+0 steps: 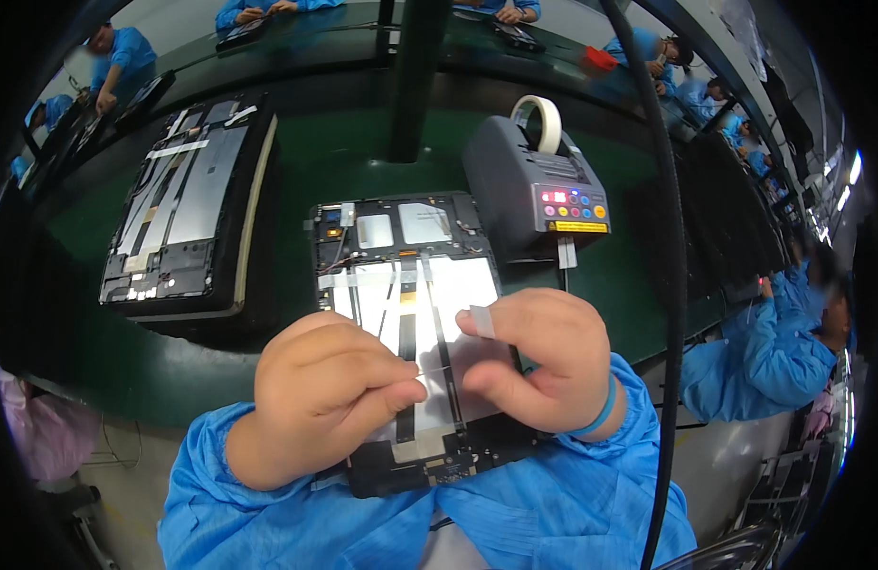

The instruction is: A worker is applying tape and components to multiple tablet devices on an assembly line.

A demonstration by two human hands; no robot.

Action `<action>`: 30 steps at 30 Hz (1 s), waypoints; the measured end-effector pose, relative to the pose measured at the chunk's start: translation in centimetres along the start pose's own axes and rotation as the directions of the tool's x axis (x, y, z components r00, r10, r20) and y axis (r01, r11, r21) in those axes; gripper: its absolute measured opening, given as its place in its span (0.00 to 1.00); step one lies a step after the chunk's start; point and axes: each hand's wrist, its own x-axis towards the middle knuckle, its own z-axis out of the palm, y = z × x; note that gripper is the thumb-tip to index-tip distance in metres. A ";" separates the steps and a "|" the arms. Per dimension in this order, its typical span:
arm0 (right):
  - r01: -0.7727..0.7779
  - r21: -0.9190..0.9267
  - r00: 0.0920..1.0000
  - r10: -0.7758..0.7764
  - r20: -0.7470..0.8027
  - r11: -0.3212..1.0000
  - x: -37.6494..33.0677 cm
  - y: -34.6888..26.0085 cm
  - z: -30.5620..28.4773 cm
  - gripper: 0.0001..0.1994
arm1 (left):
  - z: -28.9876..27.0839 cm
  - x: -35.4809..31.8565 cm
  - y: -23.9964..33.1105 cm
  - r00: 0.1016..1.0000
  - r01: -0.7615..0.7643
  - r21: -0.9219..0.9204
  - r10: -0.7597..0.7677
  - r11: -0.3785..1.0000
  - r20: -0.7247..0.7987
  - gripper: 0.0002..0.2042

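An opened tablet (374, 464) lies in front of me with its silver battery, dark ribbon cables and circuit boards bare. My left hand (330, 385) is over its left half, thumb and forefinger pinched on a thin, translucent strip of tape (437, 370). Over the right half is my right hand (543, 356), its thumb and forefinger apart. A short piece of tape (481, 321) clings to that forefinger near the tip. Another pale tape strip (342, 280) crosses the upper battery area. My hands cover parts of the tablet's sides.
Beyond the tablet to the right stands a grey tape dispenser (519, 185) with a cream tape roll (550, 125) and lit buttons. At left, another opened tablet (187, 199) rests on a dark stack. A black cable (674, 285) hangs at right. Co-workers in blue sit around the green bench (363, 157).
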 end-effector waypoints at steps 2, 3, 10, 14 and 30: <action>0.085 0.098 0.992 -0.094 0.086 0.991 0.7 0.7 0.5 0.08 | 0.3 0.1 -0.2 1.000 -0.012 -0.033 0.011 0.999 -0.013 0.08; 0.157 0.192 0.970 -0.188 0.157 0.969 1.1 1.0 0.7 0.08 | 0.2 0.2 -0.3 0.999 -0.032 -0.074 0.030 0.997 -0.024 0.08; 0.014 0.111 0.981 -0.035 0.190 0.994 5.3 2.6 0.1 0.07 | -1.4 -0.8 -2.7 0.971 0.075 0.319 0.003 0.945 -0.237 0.14; 0.118 0.063 0.976 -0.128 0.175 0.991 7.9 3.8 4.4 0.17 | -0.4 -0.9 -3.5 0.957 0.260 0.381 -0.186 0.887 -0.221 0.11; -0.310 -0.163 0.829 0.350 0.437 0.937 12.0 4.8 6.5 0.18 | -1.0 -1.0 -4.7 0.955 0.286 0.275 -0.250 0.918 -0.158 0.13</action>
